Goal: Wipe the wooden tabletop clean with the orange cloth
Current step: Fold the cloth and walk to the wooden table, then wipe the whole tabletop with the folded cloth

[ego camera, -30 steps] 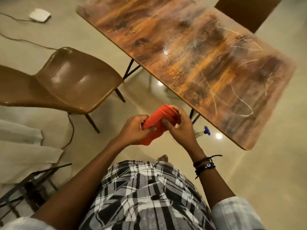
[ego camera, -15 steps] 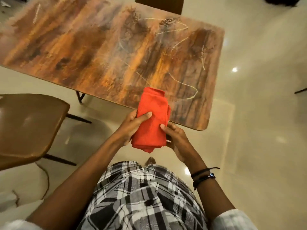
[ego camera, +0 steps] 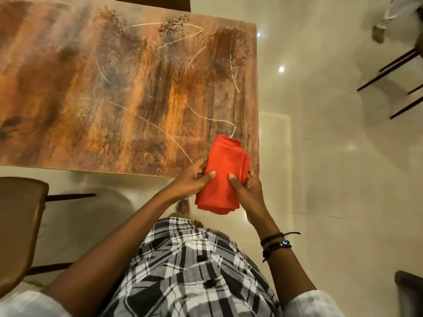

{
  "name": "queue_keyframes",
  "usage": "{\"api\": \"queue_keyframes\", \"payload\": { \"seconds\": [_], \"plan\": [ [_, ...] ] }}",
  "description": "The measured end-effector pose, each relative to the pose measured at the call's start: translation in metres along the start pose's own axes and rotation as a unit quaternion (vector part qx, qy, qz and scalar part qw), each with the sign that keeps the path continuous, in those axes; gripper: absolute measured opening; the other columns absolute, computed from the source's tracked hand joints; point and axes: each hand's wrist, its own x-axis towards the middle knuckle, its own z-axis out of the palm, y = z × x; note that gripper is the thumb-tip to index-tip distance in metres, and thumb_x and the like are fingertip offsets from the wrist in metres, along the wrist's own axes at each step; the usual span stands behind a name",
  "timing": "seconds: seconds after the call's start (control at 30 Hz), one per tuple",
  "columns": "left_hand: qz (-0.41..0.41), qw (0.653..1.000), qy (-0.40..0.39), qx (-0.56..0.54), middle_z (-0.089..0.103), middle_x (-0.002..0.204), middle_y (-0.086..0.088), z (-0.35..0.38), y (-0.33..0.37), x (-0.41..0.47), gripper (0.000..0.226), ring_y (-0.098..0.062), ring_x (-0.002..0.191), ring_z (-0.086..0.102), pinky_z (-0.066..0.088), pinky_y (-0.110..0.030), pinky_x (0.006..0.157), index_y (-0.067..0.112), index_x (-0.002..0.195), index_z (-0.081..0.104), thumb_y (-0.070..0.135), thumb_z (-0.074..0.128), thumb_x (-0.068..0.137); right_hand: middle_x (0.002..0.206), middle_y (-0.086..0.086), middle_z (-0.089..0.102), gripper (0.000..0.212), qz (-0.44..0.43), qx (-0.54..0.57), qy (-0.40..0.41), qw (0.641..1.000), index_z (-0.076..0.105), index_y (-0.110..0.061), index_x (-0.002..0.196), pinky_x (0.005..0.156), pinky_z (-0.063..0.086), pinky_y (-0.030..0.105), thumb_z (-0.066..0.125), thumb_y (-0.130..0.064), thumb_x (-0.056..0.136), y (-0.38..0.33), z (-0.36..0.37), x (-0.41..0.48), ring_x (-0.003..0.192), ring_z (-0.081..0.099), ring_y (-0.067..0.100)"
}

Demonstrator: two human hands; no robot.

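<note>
Orange cloth, folded into a thick pad, is gripped by the left hand and right hand over the wooden tabletop's near corner, apparently readied for wiping its pale streaks.

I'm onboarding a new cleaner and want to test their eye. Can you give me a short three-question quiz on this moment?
1. True or false: the orange cloth is spread flat on the wooden tabletop.
2. Which hands grip the cloth? A) left only B) right only C) both
3. Fill in: the pale streaks and dark crumbs lie on the ____.

Key
1. False: it is folded and held near the table's front right corner.
2. C: left hand and right hand, a thumb from each on top.
3. Tabletop.
</note>
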Motion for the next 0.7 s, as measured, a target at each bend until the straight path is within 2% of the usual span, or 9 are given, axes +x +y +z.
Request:
{"api": "queue_keyframes", "payload": {
  "seconds": [0.1,0.17,0.23,0.33,0.4,0.43,0.5,0.6,0.7],
  "plan": [
    [0.001,0.999,-0.018,0.027,0.057,0.115,-0.006,-0.009,0.006,0.026,0.047,-0.026,0.109,0.057,0.058,-0.045,0.084,0.017,0.144,0.037,0.012,0.053,0.1,0.125,-0.002,0.06,0.046,-0.012,-0.057,0.051,0.997,0.046,-0.011,0.139,0.074,0.054,0.012,0.064,-0.021,0.098,-0.01,-0.005,0.023,0.108,0.063,0.01],
    [0.028,0.998,-0.026,0.051,0.056,0.112,-0.005,-0.014,0.013,0.045,0.047,-0.026,0.107,0.057,0.055,-0.052,0.091,0.015,0.142,0.039,0.007,0.054,0.099,0.126,0.0,0.058,0.045,-0.033,-0.089,0.075,0.993,0.045,-0.009,0.14,0.079,0.054,0.016,0.062,-0.022,0.1,-0.021,-0.007,0.042,0.106,0.063,0.012],
    [0.061,0.995,-0.027,0.076,0.053,0.128,-0.01,-0.017,0.018,0.062,0.052,-0.028,0.12,0.053,0.05,-0.049,0.097,0.014,0.143,0.039,0.003,0.057,0.096,0.128,0.001,0.057,0.046,-0.053,-0.124,0.092,0.987,0.045,-0.011,0.141,0.091,0.054,0.032,0.06,-0.027,0.1,-0.03,-0.009,0.06,0.112,0.061,0.019],
    [0.081,0.988,-0.057,0.115,0.045,0.136,-0.005,-0.022,0.02,0.083,0.06,-0.021,0.123,0.048,0.05,-0.04,0.094,0.019,0.143,0.035,-0.004,0.058,0.093,0.131,0.001,0.057,0.05,-0.074,-0.178,0.123,0.974,0.044,-0.012,0.143,0.096,0.052,0.037,0.062,-0.03,0.1,-0.027,-0.015,0.078,0.116,0.059,0.02],
    [0.08,0.98,-0.085,0.162,0.045,0.136,-0.005,-0.029,0.013,0.095,0.064,-0.023,0.119,0.052,0.052,-0.038,0.09,0.025,0.142,0.035,-0.005,0.058,0.091,0.14,0.012,0.053,0.061,-0.038,-0.244,0.151,0.957,0.039,-0.008,0.148,0.102,0.048,0.045,0.065,-0.031,0.098,-0.015,-0.018,0.087,0.124,0.055,0.03],
    [0.074,0.973,-0.087,0.202,0.044,0.141,-0.007,-0.033,0.009,0.099,0.065,-0.025,0.124,0.05,0.051,-0.04,0.093,0.025,0.145,0.035,-0.001,0.059,0.091,0.145,0.018,0.048,0.068,-0.016,-0.283,0.17,0.944,0.035,-0.005,0.15,0.107,0.044,0.048,0.064,-0.034,0.097,-0.008,-0.018,0.088,0.129,0.05,0.035],
    [0.073,0.955,-0.063,0.282,0.037,0.153,-0.006,-0.04,0.004,0.111,0.068,-0.025,0.137,0.04,0.045,-0.046,0.105,0.023,0.15,0.029,0.01,0.062,0.092,0.149,0.022,0.041,0.074,-0.035,-0.345,0.197,0.917,0.033,-0.003,0.152,0.109,0.035,0.049,0.058,-0.043,0.094,0.001,-0.013,0.089,0.135,0.042,0.04],
    [0.095,0.922,-0.025,0.375,0.03,0.157,-0.01,-0.049,0.015,0.132,0.074,-0.028,0.146,0.027,0.03,-0.047,0.117,0.014,0.153,0.023,0.016,0.064,0.091,0.155,0.021,0.036,0.071,-0.128,-0.398,0.199,0.887,0.036,-0.006,0.153,0.114,0.031,0.049,0.054,-0.043,0.095,0.007,0.005,0.093,0.141,0.035,0.038],
    [0.068,0.864,-0.048,0.496,-0.005,0.166,-0.01,-0.057,0.039,0.162,0.102,-0.028,0.153,-0.006,0.0,-0.043,0.122,0.012,0.157,-0.005,0.023,0.069,0.089,0.165,0.017,0.022,0.071,-0.137,-0.445,0.16,0.87,0.029,-0.013,0.158,0.123,0.019,0.052,0.039,-0.053,0.1,0.016,0.025,0.11,0.153,0.019,0.036]
  ]
}}
